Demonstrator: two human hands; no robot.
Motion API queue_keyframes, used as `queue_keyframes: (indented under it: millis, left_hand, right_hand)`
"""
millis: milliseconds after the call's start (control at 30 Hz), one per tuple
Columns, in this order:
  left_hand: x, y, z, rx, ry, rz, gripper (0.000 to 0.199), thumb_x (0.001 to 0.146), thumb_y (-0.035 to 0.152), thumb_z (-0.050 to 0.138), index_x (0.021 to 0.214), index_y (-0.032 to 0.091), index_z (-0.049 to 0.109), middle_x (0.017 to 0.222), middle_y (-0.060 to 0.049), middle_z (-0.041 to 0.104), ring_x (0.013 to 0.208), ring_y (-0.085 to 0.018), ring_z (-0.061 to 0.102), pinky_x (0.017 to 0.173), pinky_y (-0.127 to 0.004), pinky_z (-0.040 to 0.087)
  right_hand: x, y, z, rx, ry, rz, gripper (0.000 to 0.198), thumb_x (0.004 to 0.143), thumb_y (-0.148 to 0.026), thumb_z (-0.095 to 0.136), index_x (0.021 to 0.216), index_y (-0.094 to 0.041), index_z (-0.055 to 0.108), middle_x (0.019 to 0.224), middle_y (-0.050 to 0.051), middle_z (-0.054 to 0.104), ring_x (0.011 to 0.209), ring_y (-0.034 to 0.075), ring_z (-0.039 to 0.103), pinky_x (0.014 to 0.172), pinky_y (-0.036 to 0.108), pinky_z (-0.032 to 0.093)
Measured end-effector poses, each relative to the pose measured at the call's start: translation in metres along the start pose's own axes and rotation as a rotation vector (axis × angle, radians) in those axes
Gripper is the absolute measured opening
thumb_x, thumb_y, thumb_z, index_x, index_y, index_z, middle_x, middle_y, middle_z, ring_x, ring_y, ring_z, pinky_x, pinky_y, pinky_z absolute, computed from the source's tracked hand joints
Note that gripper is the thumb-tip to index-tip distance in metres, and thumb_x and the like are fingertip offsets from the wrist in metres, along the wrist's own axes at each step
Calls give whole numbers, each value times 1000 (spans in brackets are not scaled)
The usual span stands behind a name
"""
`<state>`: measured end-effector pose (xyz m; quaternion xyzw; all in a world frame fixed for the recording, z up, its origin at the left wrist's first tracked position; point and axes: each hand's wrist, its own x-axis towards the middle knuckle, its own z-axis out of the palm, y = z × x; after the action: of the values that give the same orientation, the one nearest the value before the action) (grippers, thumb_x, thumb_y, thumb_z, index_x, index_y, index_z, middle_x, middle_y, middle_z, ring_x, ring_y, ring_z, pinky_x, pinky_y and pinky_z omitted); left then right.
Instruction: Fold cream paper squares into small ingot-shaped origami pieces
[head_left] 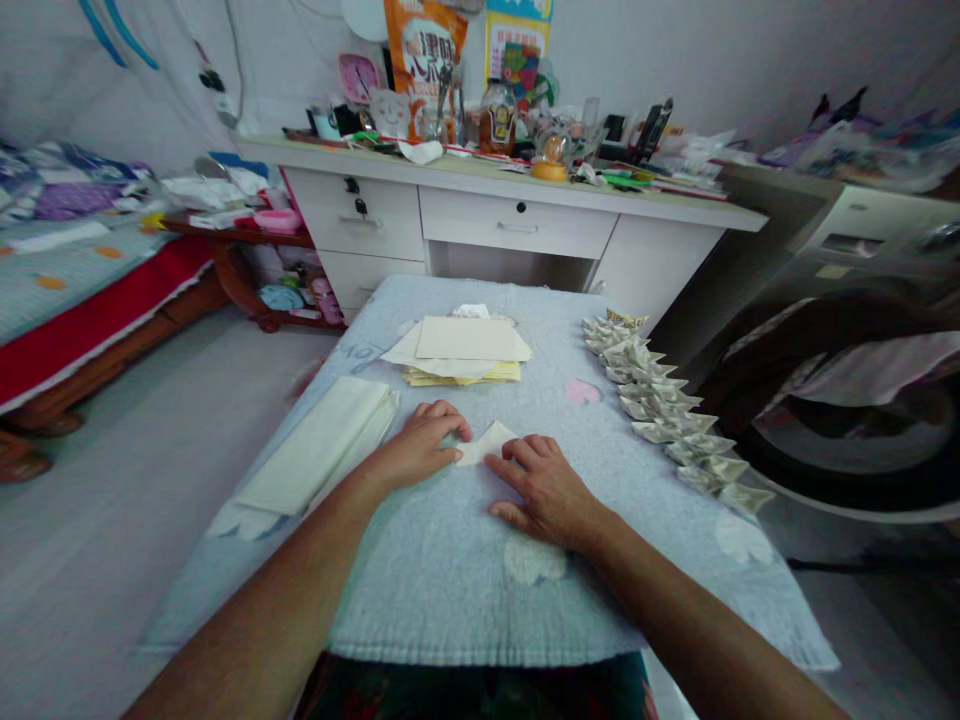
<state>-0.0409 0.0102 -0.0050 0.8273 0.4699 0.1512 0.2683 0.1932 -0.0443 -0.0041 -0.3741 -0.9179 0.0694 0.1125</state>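
A small piece of cream paper (487, 441), folded into an angular shape, lies on the cloth-covered table between my hands. At its left end the thumb and forefinger of my left hand (427, 445) close on the paper's edge. My right hand (546, 490) rests on the other side, its fingers spread and the fingertips touching the paper's right part. Beyond my hands sits a stack of cream and yellow paper sheets (474, 338). Left of my left hand lies a pile of long folded pale paper (322, 445).
Rows of folded paper boats (660, 400) line the table's right side. The table wears a pale blue cloth (480, 600). Behind it stands a white desk (517, 212) crowded with jars and packets. A washing machine (855, 240) is at the right, a bed (82, 260) at the left.
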Motion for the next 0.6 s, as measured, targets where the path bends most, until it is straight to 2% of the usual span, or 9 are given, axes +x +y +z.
queue_keyframes:
  millis: [133, 300, 600]
  left_hand:
    - [1, 2, 5, 25, 51, -25, 14, 79, 29, 55, 91, 23, 61, 102, -2, 53, 105, -24, 45, 96, -39, 36]
    - [-1, 3, 12, 76, 64, -44, 21, 75, 28, 60, 95, 23, 58, 107, -3, 50, 107, -25, 43, 97, -40, 34]
    - [-2, 5, 7, 75, -11, -45, 22, 74, 23, 57, 95, 24, 55, 110, -3, 49, 109, -25, 41, 96, -39, 35]
  right_hand:
    - [0, 0, 2, -16, 5, -5, 63, 87, -65, 41, 134, -24, 50, 108, 12, 51, 95, 26, 42, 87, 43, 31]
    - [2, -3, 2, -42, 2, -3, 68, 84, -70, 38, 140, -32, 43, 108, 11, 50, 94, 26, 42, 85, 44, 30]
    - [-2, 0, -6, -30, -22, 22, 63, 85, -68, 42, 133, -28, 52, 112, 11, 53, 96, 27, 44, 88, 45, 28]
